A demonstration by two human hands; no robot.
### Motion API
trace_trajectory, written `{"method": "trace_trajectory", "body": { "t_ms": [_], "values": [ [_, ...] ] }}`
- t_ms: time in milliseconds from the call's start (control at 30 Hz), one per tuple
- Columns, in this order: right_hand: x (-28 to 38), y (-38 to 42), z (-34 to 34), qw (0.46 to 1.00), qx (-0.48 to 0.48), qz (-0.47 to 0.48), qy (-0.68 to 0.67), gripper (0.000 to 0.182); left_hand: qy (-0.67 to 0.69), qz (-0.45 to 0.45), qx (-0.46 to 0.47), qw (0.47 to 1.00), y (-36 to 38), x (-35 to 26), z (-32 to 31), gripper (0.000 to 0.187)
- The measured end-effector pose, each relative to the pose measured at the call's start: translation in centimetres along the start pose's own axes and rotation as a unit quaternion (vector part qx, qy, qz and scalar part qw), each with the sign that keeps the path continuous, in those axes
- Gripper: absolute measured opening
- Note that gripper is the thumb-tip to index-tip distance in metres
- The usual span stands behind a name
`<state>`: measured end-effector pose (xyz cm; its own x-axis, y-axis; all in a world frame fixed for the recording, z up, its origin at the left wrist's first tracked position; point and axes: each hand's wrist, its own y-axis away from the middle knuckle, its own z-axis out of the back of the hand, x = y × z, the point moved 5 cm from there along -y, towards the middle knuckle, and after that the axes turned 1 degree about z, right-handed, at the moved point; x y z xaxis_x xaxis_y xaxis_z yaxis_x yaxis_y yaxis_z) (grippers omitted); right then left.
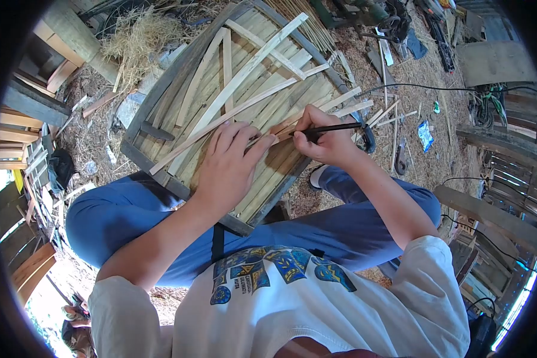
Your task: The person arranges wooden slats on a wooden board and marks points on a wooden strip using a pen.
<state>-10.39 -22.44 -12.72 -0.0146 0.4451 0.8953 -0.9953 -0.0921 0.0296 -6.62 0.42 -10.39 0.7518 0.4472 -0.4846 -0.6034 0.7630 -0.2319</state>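
The left hand lies open, flat on a long pale bamboo slat; just beside it the right hand grips a thin black hammer. Under both, the slatted bamboo panel looks mostly assembled, its cross strips apparently unfixed.

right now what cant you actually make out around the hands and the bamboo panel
- Head view: the strips under the left hand are covered by the palm and fingers.
- Head view: the head of the dark tool in the right hand is too small and dark to tell apart.
- Head view: the near corner of the bamboo panel is hidden by the left forearm and knee.
- Head view: the black lens border cuts off every corner.
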Motion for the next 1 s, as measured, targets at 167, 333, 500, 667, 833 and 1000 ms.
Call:
{"method": "trace_trajectory", "body": {
  "t_ms": [167, 333, 500, 667, 833, 1000],
  "values": [
    [0.0, -0.1, -0.1, 1.000, -0.009, 0.010, -0.012, 0.023, 0.005, -0.002, -0.003, 1.000, 0.1, 0.0, 0.0, 0.057],
    [0.2, -0.1, 0.1, 1.000, 0.001, 0.006, 0.007, 0.023, 0.000, -0.004, -0.003, 1.000, 0.0, 0.0, 0.2, 0.055],
    [-0.5, 0.1, -0.1, 0.999, -0.008, -0.006, -0.038, 0.022, 0.008, -0.004, -0.001, 1.000, -0.1, -0.1, 0.3, 0.052],
    [-1.8, 0.5, 0.0, 0.989, -0.039, -0.049, -0.138, 0.020, -0.011, -0.016, -0.007, 1.000, -0.2, -0.2, 0.5, 0.049],
    [-2.2, 0.6, 0.5, 0.991, -0.041, -0.049, -0.120, 0.020, 0.011, -0.008, -0.016, 1.000, -0.2, -0.1, 0.7, 0.042],
    [-2.2, 0.8, 0.8, 0.991, -0.045, -0.060, -0.111, 0.020, 0.039, 0.002, -0.024, 0.999, -0.1, 0.1, 0.5, 0.036]
  ]
}}
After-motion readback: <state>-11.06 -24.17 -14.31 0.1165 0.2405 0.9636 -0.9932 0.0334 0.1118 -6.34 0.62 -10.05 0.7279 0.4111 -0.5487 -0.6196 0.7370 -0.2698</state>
